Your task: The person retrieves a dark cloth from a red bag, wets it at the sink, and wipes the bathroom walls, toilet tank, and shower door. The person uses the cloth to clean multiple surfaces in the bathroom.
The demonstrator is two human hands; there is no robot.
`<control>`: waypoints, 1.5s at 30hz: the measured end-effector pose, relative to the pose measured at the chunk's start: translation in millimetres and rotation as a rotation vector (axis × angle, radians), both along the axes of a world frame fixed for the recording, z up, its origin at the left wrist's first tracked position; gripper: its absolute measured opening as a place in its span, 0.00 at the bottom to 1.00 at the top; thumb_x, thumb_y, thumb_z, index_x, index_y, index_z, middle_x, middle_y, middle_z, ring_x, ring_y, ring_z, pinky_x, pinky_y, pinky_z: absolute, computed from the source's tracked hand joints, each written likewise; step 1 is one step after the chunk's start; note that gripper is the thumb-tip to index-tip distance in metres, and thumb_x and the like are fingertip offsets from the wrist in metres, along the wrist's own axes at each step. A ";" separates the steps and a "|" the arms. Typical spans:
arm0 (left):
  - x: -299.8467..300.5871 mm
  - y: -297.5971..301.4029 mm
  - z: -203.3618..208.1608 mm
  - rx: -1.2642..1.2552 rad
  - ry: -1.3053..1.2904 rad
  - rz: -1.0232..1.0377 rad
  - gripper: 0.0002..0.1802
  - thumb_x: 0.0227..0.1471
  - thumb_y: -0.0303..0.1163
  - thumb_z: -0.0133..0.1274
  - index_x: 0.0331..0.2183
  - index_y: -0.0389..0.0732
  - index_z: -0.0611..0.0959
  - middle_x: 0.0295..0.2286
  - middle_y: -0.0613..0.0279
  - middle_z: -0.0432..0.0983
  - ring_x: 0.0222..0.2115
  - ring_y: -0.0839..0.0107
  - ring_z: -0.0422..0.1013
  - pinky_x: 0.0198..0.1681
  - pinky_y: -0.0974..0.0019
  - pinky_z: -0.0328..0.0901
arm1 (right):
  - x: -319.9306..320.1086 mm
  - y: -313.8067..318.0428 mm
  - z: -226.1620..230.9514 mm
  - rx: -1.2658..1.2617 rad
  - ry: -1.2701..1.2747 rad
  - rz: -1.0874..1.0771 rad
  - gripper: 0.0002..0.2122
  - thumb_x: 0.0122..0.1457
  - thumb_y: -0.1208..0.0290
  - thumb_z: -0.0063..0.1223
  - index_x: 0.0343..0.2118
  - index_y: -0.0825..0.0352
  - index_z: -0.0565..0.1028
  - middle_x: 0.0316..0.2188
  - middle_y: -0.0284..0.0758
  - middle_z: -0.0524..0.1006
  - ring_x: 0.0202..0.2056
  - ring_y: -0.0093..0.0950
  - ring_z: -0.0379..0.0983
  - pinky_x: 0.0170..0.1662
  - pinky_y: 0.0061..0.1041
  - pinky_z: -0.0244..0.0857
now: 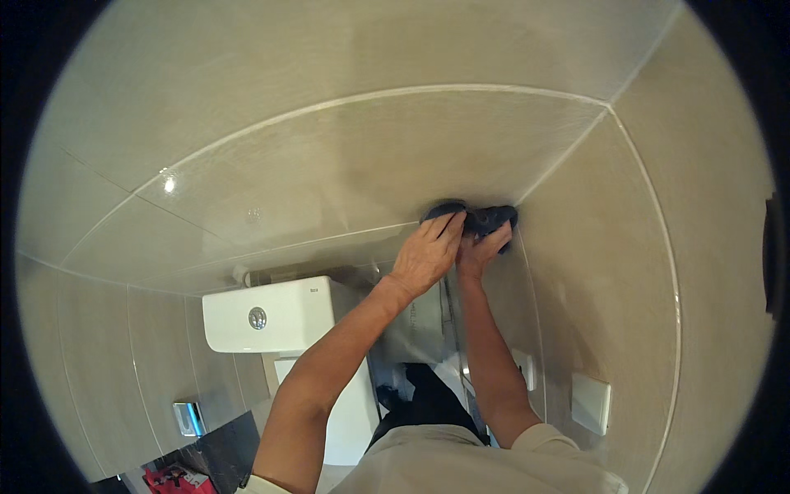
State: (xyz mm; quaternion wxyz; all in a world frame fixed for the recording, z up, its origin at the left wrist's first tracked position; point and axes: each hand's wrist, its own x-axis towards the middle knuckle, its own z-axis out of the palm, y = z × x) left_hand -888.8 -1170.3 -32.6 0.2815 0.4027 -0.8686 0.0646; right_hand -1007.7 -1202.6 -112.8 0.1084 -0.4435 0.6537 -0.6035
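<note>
A bunched dark blue cloth (491,218) lies against the beige tiled wall (395,156), close to the corner where two walls meet. My left hand (429,249) presses the cloth's left part with its fingers bent over it. Just to the right, my right hand (477,253) grips the cloth from below, its fingers partly hidden in the folds. The two hands are side by side, nearly touching. Both my forearms rise from the lower edge of the head view.
A white toilet cistern (288,317) with a round flush button (257,318) stands at left, below my left forearm. A white wall plate (591,403) is on the right wall. A metallic fitting (189,418) and a red item (177,479) are at lower left.
</note>
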 end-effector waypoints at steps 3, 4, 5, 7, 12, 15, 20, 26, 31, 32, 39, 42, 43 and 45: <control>-7.3 6.8 -30.3 0.201 0.279 0.076 0.20 0.45 0.24 0.49 0.43 0.30 0.74 0.46 0.52 0.67 0.47 0.55 0.63 0.49 0.59 0.61 | -3.5 -2.7 -39.3 0.217 -0.068 0.012 0.26 0.45 0.77 0.55 0.47 0.73 0.58 0.45 0.47 0.63 0.47 0.41 0.60 0.52 0.40 0.56; -8.4 9.7 -37.6 0.270 0.366 0.110 0.19 0.45 0.23 0.49 0.43 0.30 0.74 0.46 0.52 0.67 0.47 0.55 0.63 0.50 0.59 0.61 | -0.4 -3.8 -55.4 0.157 -0.302 0.086 0.26 0.46 0.75 0.57 0.47 0.71 0.57 0.44 0.44 0.63 0.47 0.38 0.61 0.52 0.37 0.57; -7.1 12.4 -43.4 0.248 0.354 0.117 0.20 0.44 0.21 0.49 0.43 0.30 0.74 0.46 0.51 0.67 0.47 0.54 0.63 0.50 0.58 0.61 | 5.1 -4.9 -74.1 0.094 -0.538 0.158 0.26 0.47 0.73 0.59 0.46 0.69 0.57 0.44 0.42 0.63 0.46 0.35 0.61 0.52 0.35 0.58; -0.9 15.0 -51.8 0.194 0.332 0.131 0.22 0.41 0.19 0.50 0.43 0.29 0.73 0.45 0.51 0.67 0.46 0.53 0.63 0.50 0.58 0.61 | 19.4 -4.2 -88.3 0.050 -0.848 0.254 0.26 0.47 0.73 0.60 0.46 0.67 0.56 0.45 0.38 0.63 0.45 0.31 0.62 0.50 0.30 0.60; 15.4 31.9 -84.2 0.229 0.356 0.293 0.28 0.32 0.16 0.51 0.43 0.28 0.72 0.46 0.47 0.66 0.48 0.48 0.61 0.53 0.55 0.58 | 55.5 18.3 -94.9 0.304 -0.901 0.272 0.31 0.48 0.73 0.60 0.52 0.65 0.54 0.50 0.38 0.63 0.48 0.29 0.61 0.50 0.30 0.61; 24.1 42.7 -96.6 0.335 0.594 0.470 0.24 0.36 0.15 0.53 0.41 0.29 0.73 0.43 0.48 0.69 0.45 0.50 0.65 0.50 0.58 0.61 | 71.6 17.4 -129.6 0.397 -1.083 0.201 0.34 0.48 0.66 0.61 0.55 0.61 0.52 0.46 0.36 0.65 0.43 0.28 0.65 0.42 0.29 0.65; 5.9 22.2 -112.3 0.965 1.706 0.659 0.14 0.43 0.16 0.55 0.37 0.31 0.76 0.34 0.54 0.73 0.36 0.62 0.71 0.44 0.68 0.65 | 54.8 10.4 -135.0 0.463 -1.206 0.117 0.21 0.55 0.64 0.52 0.50 0.57 0.59 0.36 0.32 0.70 0.29 0.24 0.67 0.25 0.21 0.63; -14.4 -5.7 -166.6 0.982 2.523 0.553 0.06 0.47 0.18 0.51 0.32 0.35 0.74 0.30 0.57 0.72 0.32 0.65 0.71 0.41 0.59 0.72 | 7.9 -3.9 -152.1 0.504 -1.213 0.076 0.16 0.55 0.66 0.44 0.48 0.56 0.64 0.40 0.31 0.71 0.42 0.30 0.68 0.41 0.33 0.65; -30.4 -19.2 -181.4 1.204 2.568 0.631 0.11 0.47 0.16 0.47 0.37 0.33 0.73 0.30 0.55 0.71 0.28 0.65 0.70 0.38 0.56 0.74 | -44.4 -15.3 -188.6 0.481 -1.512 0.207 0.15 0.58 0.57 0.42 0.45 0.55 0.70 0.44 0.31 0.72 0.44 0.29 0.67 0.43 0.34 0.65; -30.8 -17.9 -183.2 1.240 2.525 0.631 0.12 0.48 0.16 0.46 0.38 0.33 0.72 0.30 0.55 0.71 0.28 0.65 0.70 0.37 0.56 0.74 | -42.3 -17.8 -188.3 0.487 -1.494 0.167 0.16 0.58 0.56 0.40 0.45 0.56 0.70 0.44 0.32 0.71 0.44 0.31 0.67 0.45 0.37 0.63; 0.9 -7.1 -206.3 1.089 2.457 0.959 0.10 0.51 0.22 0.45 0.37 0.41 0.75 0.28 0.60 0.70 0.27 0.68 0.67 0.29 0.63 0.72 | -7.8 -14.9 -216.5 0.673 -1.461 0.373 0.18 0.59 0.54 0.37 0.44 0.61 0.70 0.42 0.36 0.72 0.41 0.34 0.67 0.44 0.41 0.64; 41.5 9.2 -206.3 0.900 2.314 1.023 0.12 0.49 0.20 0.44 0.38 0.42 0.74 0.30 0.60 0.70 0.28 0.69 0.68 0.26 0.66 0.69 | 42.3 -3.9 -215.2 0.783 -1.661 0.221 0.16 0.59 0.56 0.38 0.40 0.61 0.72 0.32 0.36 0.74 0.35 0.35 0.70 0.40 0.42 0.65; 50.7 10.0 -196.9 0.839 2.284 1.134 0.17 0.47 0.16 0.43 0.40 0.42 0.73 0.32 0.59 0.70 0.28 0.69 0.68 0.27 0.67 0.68 | 61.9 -1.4 -208.1 0.807 -1.759 0.105 0.15 0.59 0.57 0.39 0.38 0.61 0.73 0.27 0.35 0.75 0.32 0.35 0.72 0.38 0.43 0.66; 70.0 14.7 -188.9 0.734 2.202 1.217 0.21 0.46 0.13 0.43 0.42 0.43 0.72 0.33 0.59 0.69 0.29 0.69 0.68 0.28 0.69 0.66 | 90.9 9.4 -204.3 0.755 -1.862 0.191 0.15 0.58 0.58 0.38 0.38 0.62 0.73 0.27 0.36 0.75 0.30 0.35 0.71 0.39 0.43 0.66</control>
